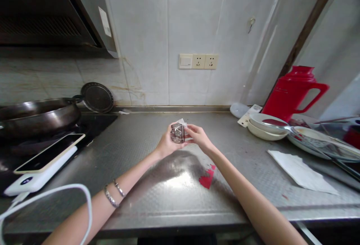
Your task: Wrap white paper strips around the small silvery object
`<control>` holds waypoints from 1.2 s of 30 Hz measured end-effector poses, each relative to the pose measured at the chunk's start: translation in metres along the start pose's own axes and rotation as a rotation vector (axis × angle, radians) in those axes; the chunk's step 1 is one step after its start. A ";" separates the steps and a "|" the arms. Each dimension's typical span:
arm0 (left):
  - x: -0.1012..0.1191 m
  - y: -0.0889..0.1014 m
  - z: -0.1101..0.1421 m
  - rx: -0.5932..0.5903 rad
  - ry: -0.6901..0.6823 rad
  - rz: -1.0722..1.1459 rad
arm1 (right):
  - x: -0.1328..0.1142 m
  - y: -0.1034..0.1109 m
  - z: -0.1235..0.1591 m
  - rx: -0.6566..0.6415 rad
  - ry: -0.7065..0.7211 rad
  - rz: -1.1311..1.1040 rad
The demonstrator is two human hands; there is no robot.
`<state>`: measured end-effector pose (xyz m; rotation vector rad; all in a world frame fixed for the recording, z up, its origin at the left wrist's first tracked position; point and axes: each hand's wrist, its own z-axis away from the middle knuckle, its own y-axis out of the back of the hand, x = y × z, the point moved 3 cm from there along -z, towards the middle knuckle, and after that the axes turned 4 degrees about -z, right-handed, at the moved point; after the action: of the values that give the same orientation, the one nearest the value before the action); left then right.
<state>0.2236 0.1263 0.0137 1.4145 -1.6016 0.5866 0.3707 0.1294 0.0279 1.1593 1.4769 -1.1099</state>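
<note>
Above the middle of the metal counter [135,185], both my hands meet at a small, round, see-through glass-like object [177,133] with dark lines over it. My left hand [166,142] is wrapped around it from the left and below. At its right side, my right hand [198,136] has its fingers closed around a small white piece of tissue [182,122], which sticks up over the top edge. The right fingertips are partly hidden by the object. A torn red scrap [207,178] lies on the counter under my right forearm.
On the left, a pan [39,115] stands on the black stove; a phone [50,153] lies on a white power bank [42,174] with a cable. To the right are a red thermos [291,93], stacked bowls [267,130], plates [312,144] and a white napkin [302,172].
</note>
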 end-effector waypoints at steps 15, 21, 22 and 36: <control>0.002 -0.005 0.008 0.003 0.039 -0.297 | -0.016 0.001 0.008 0.042 0.489 0.426; -0.003 -0.004 0.009 0.021 0.050 -0.366 | -0.021 -0.005 0.017 0.024 0.543 0.500; -0.004 -0.004 0.008 0.024 0.042 -0.367 | -0.023 -0.006 0.018 0.024 0.576 0.517; 0.005 -0.004 0.009 0.023 0.071 -0.372 | -0.026 0.005 0.014 0.231 0.531 0.253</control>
<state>0.2246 0.1160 0.0129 1.6389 -1.2366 0.4295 0.3805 0.1126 0.0506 1.8533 1.5557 -0.8467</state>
